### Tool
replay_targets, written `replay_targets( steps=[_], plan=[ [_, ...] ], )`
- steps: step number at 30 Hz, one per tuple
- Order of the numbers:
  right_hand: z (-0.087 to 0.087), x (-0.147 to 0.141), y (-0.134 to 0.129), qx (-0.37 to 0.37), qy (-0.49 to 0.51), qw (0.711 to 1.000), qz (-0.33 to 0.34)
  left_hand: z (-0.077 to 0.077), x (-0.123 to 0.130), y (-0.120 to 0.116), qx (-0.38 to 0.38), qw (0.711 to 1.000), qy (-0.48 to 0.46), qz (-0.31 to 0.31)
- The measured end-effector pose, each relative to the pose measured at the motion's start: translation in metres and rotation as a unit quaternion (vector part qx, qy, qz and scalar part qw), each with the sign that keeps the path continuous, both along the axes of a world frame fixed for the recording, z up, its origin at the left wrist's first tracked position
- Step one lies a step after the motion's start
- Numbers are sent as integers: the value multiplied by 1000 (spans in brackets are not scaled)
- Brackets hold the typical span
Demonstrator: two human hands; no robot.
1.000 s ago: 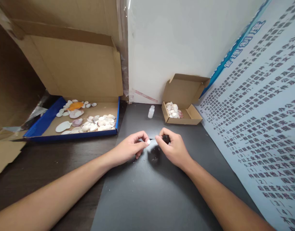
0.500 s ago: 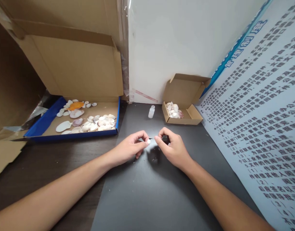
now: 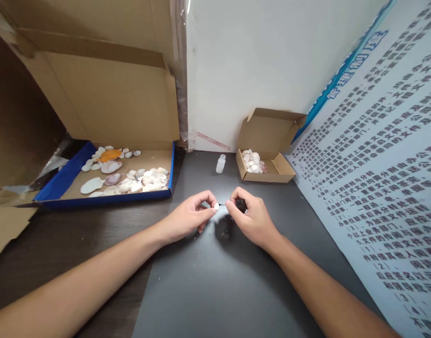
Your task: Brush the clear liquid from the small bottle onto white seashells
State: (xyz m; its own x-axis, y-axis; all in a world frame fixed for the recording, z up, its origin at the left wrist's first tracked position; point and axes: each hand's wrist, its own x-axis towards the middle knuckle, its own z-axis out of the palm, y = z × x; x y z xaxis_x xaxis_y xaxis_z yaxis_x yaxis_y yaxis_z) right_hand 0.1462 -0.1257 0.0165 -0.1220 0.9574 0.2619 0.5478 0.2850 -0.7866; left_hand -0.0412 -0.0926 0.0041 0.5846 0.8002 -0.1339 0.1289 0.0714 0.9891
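Note:
My left hand (image 3: 191, 217) is closed, with a small white shell (image 3: 216, 206) pinched between thumb and forefinger. Opposite it, my right hand (image 3: 249, 213) is closed on a thin dark-tipped tool (image 3: 221, 204). A black, cap-like piece (image 3: 241, 205) shows within the right hand's fingers; whether it is part of the tool is hard to tell. The tool's tip is at the shell's right edge, apparently touching it. Both hands are just above the dark grey mat (image 3: 201, 291), where tiny white crumbs lie below them.
A small uncapped glass bottle (image 3: 220, 164) with whitish contents stands beyond my hands. To its right, an open cardboard box (image 3: 272, 177) holds shells. A larger blue-edged box (image 3: 106, 201) of shells is at the left. A printed panel (image 3: 384, 155) slants along the right side.
The tool's tip has shifted slightly, and the shell in my left hand is turned a little. My grip on both stays the same.

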Motion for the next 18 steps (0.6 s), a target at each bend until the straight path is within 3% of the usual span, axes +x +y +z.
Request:
replay_targets(
  steps=[12, 18],
  plan=[
    [2, 1, 0, 42, 7, 999, -29, -2, 0, 1, 2, 1000, 4, -2],
    [4, 0, -7, 61, 80, 995, 23, -1, 0, 1, -8, 1000, -4, -4]
  ],
)
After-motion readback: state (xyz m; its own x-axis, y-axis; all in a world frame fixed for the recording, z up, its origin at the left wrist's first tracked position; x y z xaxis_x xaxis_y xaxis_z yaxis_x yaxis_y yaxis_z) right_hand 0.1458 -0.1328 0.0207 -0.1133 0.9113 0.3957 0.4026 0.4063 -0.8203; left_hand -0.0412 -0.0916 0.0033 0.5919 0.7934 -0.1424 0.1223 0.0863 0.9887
